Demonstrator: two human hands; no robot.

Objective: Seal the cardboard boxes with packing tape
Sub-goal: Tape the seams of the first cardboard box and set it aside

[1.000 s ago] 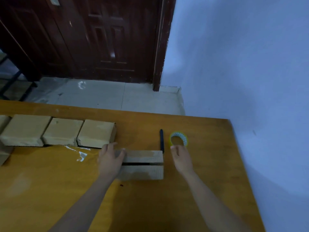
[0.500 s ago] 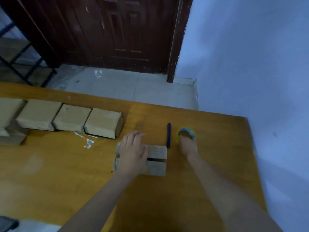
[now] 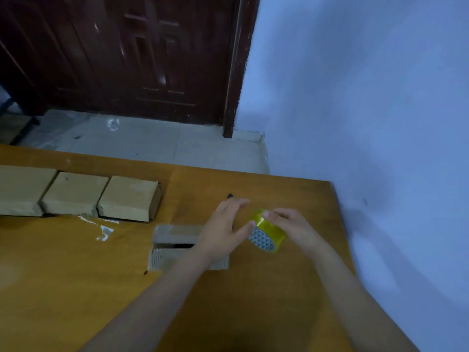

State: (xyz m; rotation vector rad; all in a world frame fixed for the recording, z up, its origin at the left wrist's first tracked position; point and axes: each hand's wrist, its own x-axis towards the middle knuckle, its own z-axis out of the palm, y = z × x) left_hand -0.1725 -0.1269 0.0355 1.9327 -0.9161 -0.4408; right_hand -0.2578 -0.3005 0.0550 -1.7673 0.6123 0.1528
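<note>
Yellow tape roll [image 3: 266, 231] tilted – unsealed box [image 3: 175, 240] beside.

Two bare forearms — no sleeves, left hand [image 3: 223, 229] and right hand [image 3: 294, 228] ungloved.

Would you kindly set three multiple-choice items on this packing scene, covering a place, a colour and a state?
1. Where is the tape roll?
A. lying on the floor
B. held between both hands above the table
C. on the far row of boxes

2. What colour is the roll's tape?
A. yellow
B. red
C. black

3. The near box is
A. taped over
B. crushed flat
C. untaped, with a dark gap between its flaps

Key: B, the right hand grips it and the left hand touches it; A, its outer band is yellow; C, the gap shows.
</note>
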